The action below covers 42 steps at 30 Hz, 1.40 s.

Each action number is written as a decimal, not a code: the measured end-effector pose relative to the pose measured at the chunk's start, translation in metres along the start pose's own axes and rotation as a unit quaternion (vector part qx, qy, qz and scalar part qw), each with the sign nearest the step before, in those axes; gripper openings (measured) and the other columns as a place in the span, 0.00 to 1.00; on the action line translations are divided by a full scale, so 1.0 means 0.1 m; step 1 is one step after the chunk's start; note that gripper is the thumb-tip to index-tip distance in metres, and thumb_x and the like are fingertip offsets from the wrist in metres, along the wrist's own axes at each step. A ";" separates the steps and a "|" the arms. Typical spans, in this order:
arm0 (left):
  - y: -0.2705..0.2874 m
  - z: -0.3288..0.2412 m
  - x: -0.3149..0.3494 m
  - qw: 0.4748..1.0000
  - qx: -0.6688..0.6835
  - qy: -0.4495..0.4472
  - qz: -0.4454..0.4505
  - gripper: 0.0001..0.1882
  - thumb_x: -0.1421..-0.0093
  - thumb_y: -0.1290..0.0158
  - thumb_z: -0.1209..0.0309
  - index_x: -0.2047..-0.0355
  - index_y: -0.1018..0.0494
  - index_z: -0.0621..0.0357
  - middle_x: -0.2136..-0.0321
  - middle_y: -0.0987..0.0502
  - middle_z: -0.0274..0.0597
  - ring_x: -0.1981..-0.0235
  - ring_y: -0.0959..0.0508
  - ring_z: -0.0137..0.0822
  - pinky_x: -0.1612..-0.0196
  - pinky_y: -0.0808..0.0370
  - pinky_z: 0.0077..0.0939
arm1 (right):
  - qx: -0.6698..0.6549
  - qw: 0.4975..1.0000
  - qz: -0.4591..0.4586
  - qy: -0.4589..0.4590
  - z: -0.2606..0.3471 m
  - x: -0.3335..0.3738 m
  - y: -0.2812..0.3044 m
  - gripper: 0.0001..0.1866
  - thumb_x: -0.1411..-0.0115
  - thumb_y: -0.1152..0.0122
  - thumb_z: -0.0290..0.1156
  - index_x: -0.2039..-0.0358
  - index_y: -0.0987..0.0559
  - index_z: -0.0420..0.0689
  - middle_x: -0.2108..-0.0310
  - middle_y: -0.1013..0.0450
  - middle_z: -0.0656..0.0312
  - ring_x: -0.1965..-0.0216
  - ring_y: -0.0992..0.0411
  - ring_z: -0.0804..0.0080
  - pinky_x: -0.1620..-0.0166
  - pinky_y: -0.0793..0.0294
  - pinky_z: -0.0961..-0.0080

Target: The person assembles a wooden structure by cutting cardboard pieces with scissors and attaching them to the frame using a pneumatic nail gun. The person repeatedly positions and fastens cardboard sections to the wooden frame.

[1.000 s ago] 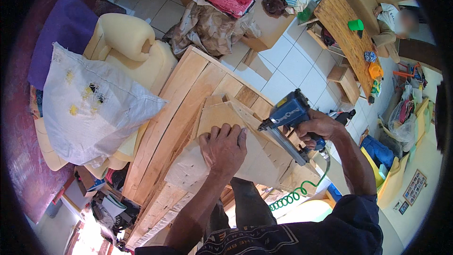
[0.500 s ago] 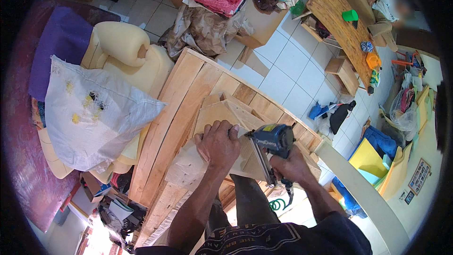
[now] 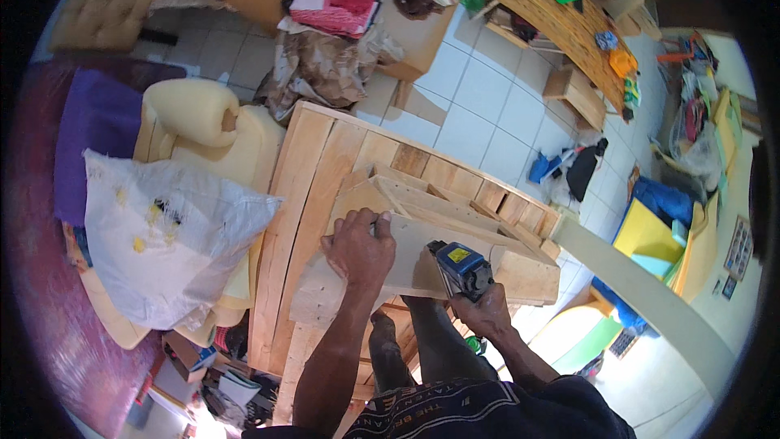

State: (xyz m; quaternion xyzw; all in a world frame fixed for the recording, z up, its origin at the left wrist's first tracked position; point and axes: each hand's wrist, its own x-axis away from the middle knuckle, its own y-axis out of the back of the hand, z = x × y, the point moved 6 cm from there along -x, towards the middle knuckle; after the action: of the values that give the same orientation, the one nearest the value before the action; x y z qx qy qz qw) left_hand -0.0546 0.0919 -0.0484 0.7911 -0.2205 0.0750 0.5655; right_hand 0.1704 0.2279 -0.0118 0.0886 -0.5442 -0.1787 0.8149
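In my right hand (image 3: 485, 309) is a blue nail gun (image 3: 465, 267), gripped by its handle. Its front end meets the light wooden board (image 3: 418, 256) of a box-like wooden frame. My left hand (image 3: 359, 248) presses on the same board to the left of the tool, with its fingers bent over the far edge. Thin wooden strips (image 3: 455, 210) form the frame's far part. The frame rests on a larger planked wooden base (image 3: 313, 171). My right fingertips are partly hidden by the tool.
Left of the base lie cream foam cushions (image 3: 256, 134) and a white woven sack (image 3: 171, 228). Beyond it are folded cloths (image 3: 337, 4) on a tan seat. A long wooden table (image 3: 561, 12) stands at far right, near a pale curved beam (image 3: 626, 276).
The nail gun has tilted and moved slightly nearer me, its top now facing up. My left hand keeps its place on the board. The whole view has shifted a little.
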 end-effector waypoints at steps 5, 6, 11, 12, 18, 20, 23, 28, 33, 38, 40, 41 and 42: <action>-0.05 0.00 -0.02 1.000 0.001 0.005 0.007 0.12 0.37 0.40 0.56 0.69 0.19 0.49 0.67 0.19 0.32 0.59 0.22 0.40 0.53 0.35 0.45 | -0.053 0.997 -0.047 -0.043 -0.47 0.06 0.12 0.17 0.46 0.33 0.38 0.66 0.19 0.35 0.75 0.21 0.53 0.72 0.22 0.67 0.66 0.23 0.64; -0.05 0.00 -0.02 1.000 0.005 0.001 -0.001 0.12 0.37 0.40 0.56 0.69 0.19 0.49 0.67 0.19 0.32 0.59 0.22 0.40 0.53 0.35 0.46 | -0.053 0.995 -0.055 -0.065 -0.54 0.05 0.12 0.17 0.46 0.33 0.38 0.66 0.19 0.35 0.74 0.21 0.53 0.72 0.22 0.67 0.66 0.23 0.63; -0.09 0.03 -0.02 1.000 -0.017 -0.001 0.000 0.13 0.36 0.41 0.55 0.69 0.20 0.49 0.67 0.20 0.31 0.59 0.22 0.40 0.53 0.35 0.45 | -0.091 0.991 -0.090 -0.030 -0.57 0.01 0.08 0.17 0.46 0.31 0.38 0.66 0.19 0.35 0.73 0.20 0.52 0.71 0.21 0.66 0.66 0.23 0.64; -0.09 0.02 -0.03 1.000 -0.015 -0.006 -0.006 0.13 0.36 0.41 0.55 0.69 0.20 0.49 0.67 0.20 0.31 0.59 0.22 0.40 0.53 0.35 0.45 | -0.085 0.991 -0.095 -0.047 -0.59 0.02 0.08 0.18 0.46 0.30 0.38 0.66 0.19 0.35 0.73 0.20 0.52 0.71 0.21 0.65 0.66 0.23 0.63; -0.08 0.00 -0.04 1.000 -0.003 -0.010 -0.012 0.13 0.35 0.42 0.55 0.69 0.20 0.49 0.68 0.21 0.32 0.60 0.23 0.40 0.54 0.36 0.44 | -0.127 0.978 -0.144 -0.083 -0.75 0.20 0.35 0.15 0.46 0.29 0.38 0.68 0.16 0.36 0.75 0.18 0.57 0.75 0.21 0.68 0.67 0.22 0.66; -0.10 0.01 -0.03 1.000 -0.005 -0.003 -0.009 0.13 0.35 0.42 0.55 0.69 0.20 0.49 0.68 0.21 0.32 0.60 0.23 0.40 0.54 0.36 0.44 | -0.183 0.972 -0.113 -0.094 -0.86 0.20 0.36 0.16 0.46 0.28 0.39 0.67 0.15 0.37 0.75 0.18 0.58 0.75 0.21 0.69 0.67 0.22 0.66; -0.11 0.01 -0.03 0.999 -0.020 -0.019 -0.023 0.12 0.35 0.42 0.56 0.69 0.21 0.49 0.69 0.21 0.32 0.61 0.23 0.41 0.55 0.37 0.43 | -0.099 0.978 -0.154 -0.102 -1.01 0.20 0.45 0.15 0.45 0.31 0.37 0.66 0.15 0.37 0.75 0.18 0.55 0.73 0.19 0.66 0.66 0.21 0.64; -0.12 0.01 -0.04 0.999 -0.014 -0.025 -0.015 0.09 0.35 0.42 0.59 0.65 0.20 0.50 0.66 0.21 0.35 0.59 0.24 0.42 0.55 0.36 0.45 | -0.069 0.979 -0.171 -0.089 -1.13 0.18 0.55 0.14 0.44 0.34 0.35 0.64 0.16 0.36 0.74 0.19 0.51 0.70 0.18 0.62 0.64 0.21 0.63; -0.27 -0.47 0.28 0.925 -0.118 -0.356 -0.058 0.21 0.35 0.46 0.61 0.44 0.25 0.54 0.45 0.24 0.45 0.40 0.29 0.49 0.36 0.40 0.60 | -0.021 0.980 -0.170 -0.102 -1.01 0.29 0.62 0.12 0.46 0.38 0.32 0.66 0.17 0.38 0.83 0.24 0.60 0.82 0.27 0.75 0.77 0.28 0.74; -0.81 -0.58 0.58 0.884 -0.062 -0.452 0.103 0.25 0.34 0.50 0.61 0.39 0.29 0.57 0.39 0.27 0.51 0.33 0.33 0.50 0.29 0.47 0.63 | -0.035 0.979 -0.183 -0.087 -0.96 0.41 0.54 0.17 0.46 0.44 0.28 0.57 0.17 0.36 0.82 0.26 0.61 0.83 0.28 0.74 0.79 0.29 0.70; -0.94 -0.62 0.59 0.895 -0.063 -0.423 0.130 0.23 0.36 0.51 0.64 0.43 0.26 0.57 0.42 0.26 0.50 0.35 0.31 0.50 0.29 0.44 0.57 | -0.090 0.981 -0.170 -0.041 -0.95 0.45 0.52 0.21 0.46 0.45 0.27 0.52 0.18 0.34 0.83 0.29 0.63 0.85 0.31 0.74 0.80 0.32 0.71; -0.97 -0.65 0.58 0.903 -0.050 -0.403 0.144 0.21 0.38 0.50 0.65 0.45 0.25 0.58 0.44 0.25 0.50 0.37 0.30 0.50 0.29 0.43 0.54 | -0.093 0.979 -0.179 -0.032 -0.95 0.47 0.55 0.23 0.46 0.46 0.27 0.50 0.19 0.34 0.84 0.30 0.63 0.86 0.32 0.74 0.81 0.33 0.72; -0.95 -0.69 0.58 0.914 -0.036 -0.381 0.133 0.19 0.39 0.50 0.66 0.49 0.24 0.59 0.47 0.25 0.49 0.39 0.29 0.49 0.28 0.41 0.48 | -0.105 0.979 -0.172 -0.004 -0.91 0.47 0.56 0.24 0.45 0.47 0.26 0.48 0.20 0.33 0.84 0.32 0.64 0.86 0.33 0.75 0.82 0.33 0.73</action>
State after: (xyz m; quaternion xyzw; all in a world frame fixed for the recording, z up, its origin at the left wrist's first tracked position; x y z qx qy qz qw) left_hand 0.0475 0.1657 -0.0852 0.7025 -0.5248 -0.1659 0.4512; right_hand 0.2807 0.2564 0.0115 0.0937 -0.5024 -0.3726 0.7746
